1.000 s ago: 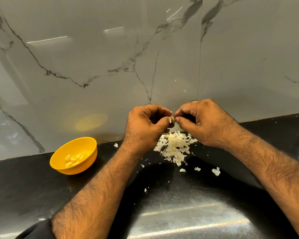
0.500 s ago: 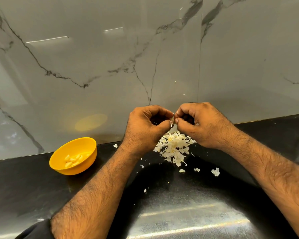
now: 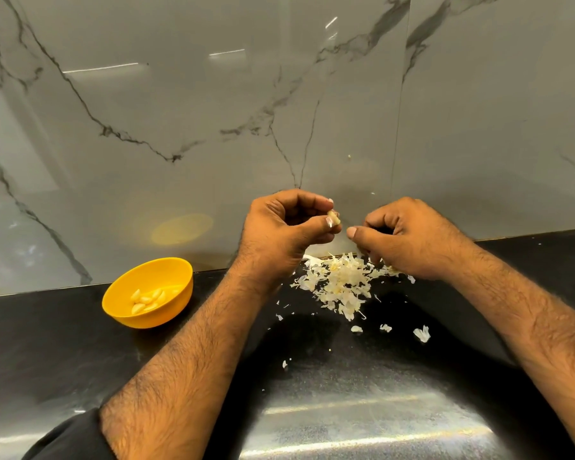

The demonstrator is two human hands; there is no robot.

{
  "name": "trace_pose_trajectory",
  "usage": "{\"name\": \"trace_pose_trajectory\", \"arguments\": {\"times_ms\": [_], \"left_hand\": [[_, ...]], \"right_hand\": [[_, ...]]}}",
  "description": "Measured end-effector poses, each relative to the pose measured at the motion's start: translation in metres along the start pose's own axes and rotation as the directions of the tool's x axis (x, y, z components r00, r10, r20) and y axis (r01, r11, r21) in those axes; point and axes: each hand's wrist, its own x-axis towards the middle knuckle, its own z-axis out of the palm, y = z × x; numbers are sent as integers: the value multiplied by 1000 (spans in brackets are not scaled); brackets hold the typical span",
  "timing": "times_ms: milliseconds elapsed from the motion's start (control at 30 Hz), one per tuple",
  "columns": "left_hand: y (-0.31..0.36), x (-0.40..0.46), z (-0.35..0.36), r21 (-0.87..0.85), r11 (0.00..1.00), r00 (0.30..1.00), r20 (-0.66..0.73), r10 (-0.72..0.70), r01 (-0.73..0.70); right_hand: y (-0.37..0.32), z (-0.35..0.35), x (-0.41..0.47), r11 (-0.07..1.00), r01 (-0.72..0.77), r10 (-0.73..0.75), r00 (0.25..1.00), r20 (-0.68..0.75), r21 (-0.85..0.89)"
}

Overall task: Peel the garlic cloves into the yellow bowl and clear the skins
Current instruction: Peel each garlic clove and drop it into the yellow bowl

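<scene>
My left hand (image 3: 281,234) pinches a small pale garlic clove (image 3: 334,216) between thumb and forefinger, held above the counter. My right hand (image 3: 409,237) hovers a short gap to the right of the clove, fingers curled, with nothing visible in its grasp. Below both hands lies a heap of white garlic skins (image 3: 339,280) on the black counter. The yellow bowl (image 3: 127,312) stands at the left, holding several peeled cloves (image 3: 146,300).
Loose skin flakes (image 3: 421,333) are scattered in front of the heap on the black countertop (image 3: 47,353). A grey marble backsplash (image 3: 180,127) rises directly behind the hands. A bright reflection shows on the counter near the front edge.
My hands were joined at the clove; now the right hand has pulled away to the right, leaving the clove in my left fingers.
</scene>
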Motion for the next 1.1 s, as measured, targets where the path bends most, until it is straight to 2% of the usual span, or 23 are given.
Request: {"name": "trace_pose_trajectory", "arguments": {"times_ms": [167, 333, 667, 767, 867, 1033, 1100], "left_hand": [[0, -1, -1, -36, 999, 999, 29, -21, 22], [2, -1, 0, 2, 1000, 999, 42, -31, 31], [3, -2, 1, -55, 996, 997, 34, -67, 69], [0, -3, 2, -40, 998, 997, 57, -52, 54], [-1, -4, 2, -91, 993, 994, 80, -72, 79], [-3, -1, 2, -237, 961, 990, 63, -128, 140], [-3, 0, 2, -260, 955, 990, 49, -133, 142]], "right_hand": [[1, -3, -2, 996, -12, 14, 1000, -27, 92], [-2, -2, -5, 976, 179, -150, 966, -212, 125], [1, 4, -3, 939, 278, -232, 946, -225, 201], [-1, 2, -5, 916, 256, -190, 955, -226, 310], [-3, 3, -6, 886, 171, -106, 980, -171, 431], [-4, 0, -7, 714, 82, -7, 994, -110, 695], [-2, -3, -7, 668, 63, 6, 996, -89, 741]]}}
